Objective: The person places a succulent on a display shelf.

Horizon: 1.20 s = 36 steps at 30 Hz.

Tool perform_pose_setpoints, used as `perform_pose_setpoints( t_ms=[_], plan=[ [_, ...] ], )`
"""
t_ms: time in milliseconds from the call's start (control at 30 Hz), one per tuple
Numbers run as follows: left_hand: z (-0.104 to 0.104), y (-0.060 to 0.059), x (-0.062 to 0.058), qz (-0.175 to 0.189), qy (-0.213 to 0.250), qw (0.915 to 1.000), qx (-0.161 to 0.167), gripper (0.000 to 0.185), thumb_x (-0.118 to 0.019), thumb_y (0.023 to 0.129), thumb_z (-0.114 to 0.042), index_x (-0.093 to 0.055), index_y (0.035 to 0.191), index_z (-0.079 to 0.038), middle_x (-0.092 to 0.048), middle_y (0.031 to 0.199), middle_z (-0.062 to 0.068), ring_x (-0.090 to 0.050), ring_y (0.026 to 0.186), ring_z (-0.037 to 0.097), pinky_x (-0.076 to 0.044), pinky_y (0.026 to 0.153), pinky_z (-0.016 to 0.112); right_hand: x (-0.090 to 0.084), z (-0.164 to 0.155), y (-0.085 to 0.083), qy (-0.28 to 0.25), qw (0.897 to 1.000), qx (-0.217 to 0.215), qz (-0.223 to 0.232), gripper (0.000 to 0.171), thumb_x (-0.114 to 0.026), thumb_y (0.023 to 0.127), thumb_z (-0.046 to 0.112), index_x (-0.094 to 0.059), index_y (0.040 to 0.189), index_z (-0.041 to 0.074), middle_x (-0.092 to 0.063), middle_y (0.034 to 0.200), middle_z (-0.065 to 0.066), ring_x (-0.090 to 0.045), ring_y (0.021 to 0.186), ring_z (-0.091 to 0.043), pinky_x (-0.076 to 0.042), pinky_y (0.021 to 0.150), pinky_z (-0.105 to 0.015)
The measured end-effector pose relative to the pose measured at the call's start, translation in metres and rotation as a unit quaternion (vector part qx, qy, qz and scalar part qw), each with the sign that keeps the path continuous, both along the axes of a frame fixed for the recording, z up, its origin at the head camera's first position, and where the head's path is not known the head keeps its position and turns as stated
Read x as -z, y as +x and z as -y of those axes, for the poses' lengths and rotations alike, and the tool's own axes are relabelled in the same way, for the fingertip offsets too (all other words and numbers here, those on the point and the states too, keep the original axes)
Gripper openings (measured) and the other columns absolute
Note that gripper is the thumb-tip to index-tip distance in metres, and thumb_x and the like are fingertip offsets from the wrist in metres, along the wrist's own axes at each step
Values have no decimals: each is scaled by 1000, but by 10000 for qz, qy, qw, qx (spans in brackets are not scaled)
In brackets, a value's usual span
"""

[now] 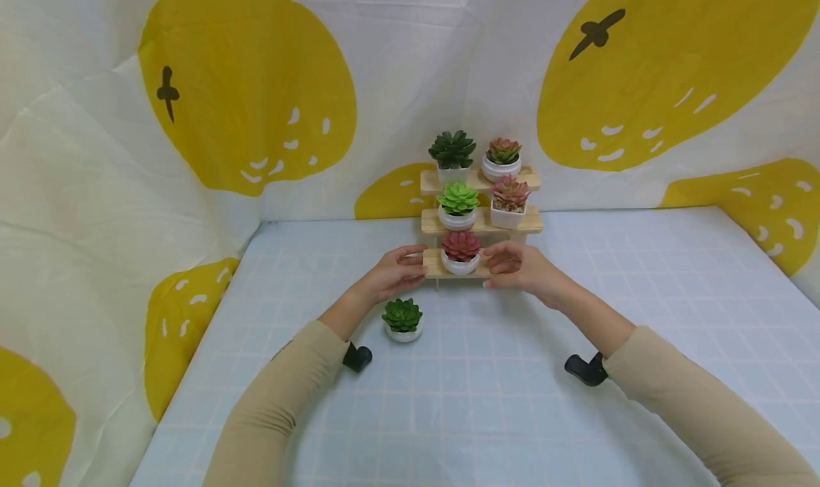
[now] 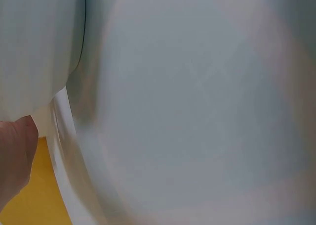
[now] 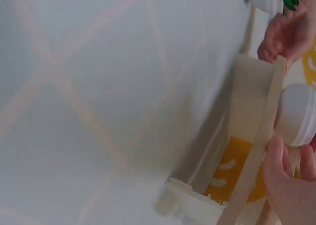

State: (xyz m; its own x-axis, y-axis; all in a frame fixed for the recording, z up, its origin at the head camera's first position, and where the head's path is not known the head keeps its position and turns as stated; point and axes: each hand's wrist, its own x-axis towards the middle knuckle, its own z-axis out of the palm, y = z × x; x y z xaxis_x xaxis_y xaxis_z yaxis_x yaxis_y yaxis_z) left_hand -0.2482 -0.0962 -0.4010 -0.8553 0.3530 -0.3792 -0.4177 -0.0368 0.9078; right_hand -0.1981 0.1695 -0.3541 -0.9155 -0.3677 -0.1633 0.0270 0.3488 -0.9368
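Wooden stand (image 1: pixel 482 222) — three stepped shelves against the yellow-and-white backdrop (image 1: pixel 256 81) — is what I have in both hands, by the two ends of its lowest shelf (image 1: pixel 435 265). Nearest me, though, a dark green succulent (image 1: pixel 402 319) sits alone on the pale checked tablecloth (image 1: pixel 500 387), just beside my left forearm and well short of the stand. My left hand (image 1: pixel 392 273) curls its fingers round the shelf's left end; my right hand (image 1: pixel 520 266) pinches the right end, thumb under the board's edge (image 3: pixel 256 151) as my right wrist view shows. Between my hands stands the red succulent (image 1: pixel 460 251) in its white pot. Behind it, the middle shelf carries a light green plant (image 1: pixel 458 206) and a pink one (image 1: pixel 509 201); the top shelf holds a dark green plant (image 1: pixel 452 155) and a reddish one (image 1: pixel 502 157).

With five pots loose on narrow boards, I judge the care lies in keeping both ends level and moving them together — any tilt or jerk could slide a pot off. My left elbow should mind the lone pot.
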Motion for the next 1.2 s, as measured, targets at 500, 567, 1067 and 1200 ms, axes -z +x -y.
perform_pose_setpoints(
  t_ms=[500, 567, 1067, 1200],
  plan=[
    [0, 0, 3, -20, 92, 10000, 24, 52, -53, 90, 7, -42, 139, -7, -43, 135, 17, -56, 90, 15, -52, 81, 27, 14, 9, 22, -255, 9972, -702, 6, 61, -76, 76, 6, -46, 127, -8, -48, 122, -28, -49, 110, -36, -48, 87, -32],
    [1, -1, 3, -12, 102, 9999, 24, 52, -53, 90, 7, -42, 139, -7, -43, 135, 17, -56, 90, 15, -52, 82, 27, 17, 13, 23, -283, 9963, -807, -20, 61, -76, 76, 7, -47, 127, -8, -49, 122, -28, -50, 109, -37, -48, 86, -32],
    [0, -1, 4, -122, 50, 9999, 18, 52, -54, 90, 7, -41, 139, -7, -44, 134, 18, -56, 95, 17, -51, 87, 30, 30, 53, 26, -621, 9886, -1363, 173, 63, -75, 75, 4, -46, 129, -8, -49, 120, -28, -48, 110, -41, -51, 81, -33],
    [0, -1, 3, -164, 35, 9998, 46, 52, -54, 90, 7, -41, 139, -6, -44, 135, 18, -55, 98, 19, -49, 89, 32, 32, 67, 25, -504, 9897, -1337, 60, 63, -76, 73, 3, -47, 129, -6, -51, 120, -26, -50, 109, -39, -51, 81, -34]
  ],
)
